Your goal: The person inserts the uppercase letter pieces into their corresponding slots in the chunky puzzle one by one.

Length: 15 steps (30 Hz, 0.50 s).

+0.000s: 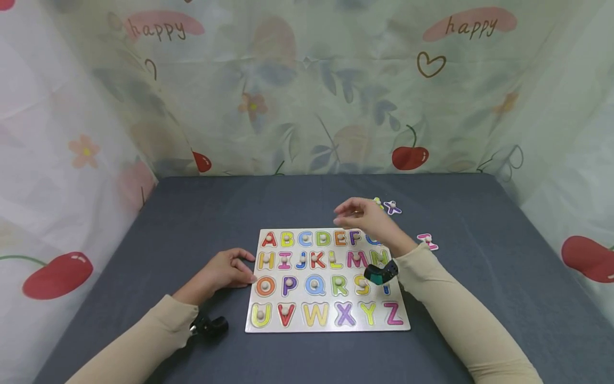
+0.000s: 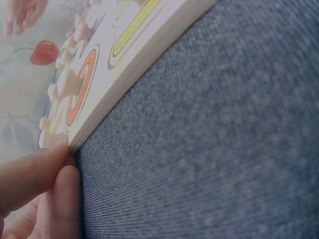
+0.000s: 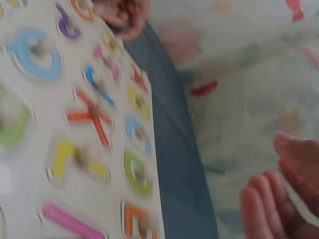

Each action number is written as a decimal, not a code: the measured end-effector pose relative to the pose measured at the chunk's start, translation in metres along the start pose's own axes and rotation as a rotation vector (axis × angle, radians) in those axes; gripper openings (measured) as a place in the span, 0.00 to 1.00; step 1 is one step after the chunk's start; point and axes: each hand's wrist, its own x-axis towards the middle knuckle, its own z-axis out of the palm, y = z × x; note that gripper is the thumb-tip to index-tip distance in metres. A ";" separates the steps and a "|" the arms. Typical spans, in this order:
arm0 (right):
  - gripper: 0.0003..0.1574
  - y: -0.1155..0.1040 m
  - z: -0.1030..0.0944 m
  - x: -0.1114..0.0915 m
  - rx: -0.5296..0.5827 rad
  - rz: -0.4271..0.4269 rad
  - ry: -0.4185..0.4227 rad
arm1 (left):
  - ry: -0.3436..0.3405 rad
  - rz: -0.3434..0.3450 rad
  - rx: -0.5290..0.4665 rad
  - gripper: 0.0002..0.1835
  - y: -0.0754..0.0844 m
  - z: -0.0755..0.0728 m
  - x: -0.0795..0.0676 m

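A wooden alphabet puzzle board (image 1: 328, 324) lies on the table, its letters in rows. Most visible letters carry round knobs; the W, X, Y and Z places in the bottom row show none. My left hand (image 1: 229, 271) grips the board's left edge, the fingertips (image 2: 52, 144) beside the orange O piece (image 2: 82, 89) in the left wrist view. Over the board's far edge hovers my right hand (image 1: 369, 217), fingers loosely bent, with nothing seen between them; its forearm hides part of the right-hand letters. Beyond it lie a purple X piece (image 1: 392, 207) and a partly hidden yellow-green piece (image 1: 378, 202).
To the right of the board, a pink Z piece (image 1: 427, 241) lies on the dark grey tablecloth (image 1: 460, 298). Patterned curtains (image 1: 307, 106) enclose the table at the back and both sides. Each wrist wears a dark camera band (image 1: 381, 273).
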 end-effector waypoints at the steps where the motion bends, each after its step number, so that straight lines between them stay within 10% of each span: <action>1: 0.20 0.005 -0.005 0.004 0.019 -0.003 0.036 | 0.000 -0.001 -0.001 0.27 0.000 0.000 0.000; 8: 0.22 0.037 -0.029 0.029 0.066 0.027 0.279 | 0.002 -0.005 -0.007 0.26 0.001 -0.001 0.000; 15: 0.25 0.061 -0.042 0.046 -0.018 0.199 0.338 | 0.001 -0.008 0.001 0.26 0.001 0.000 0.000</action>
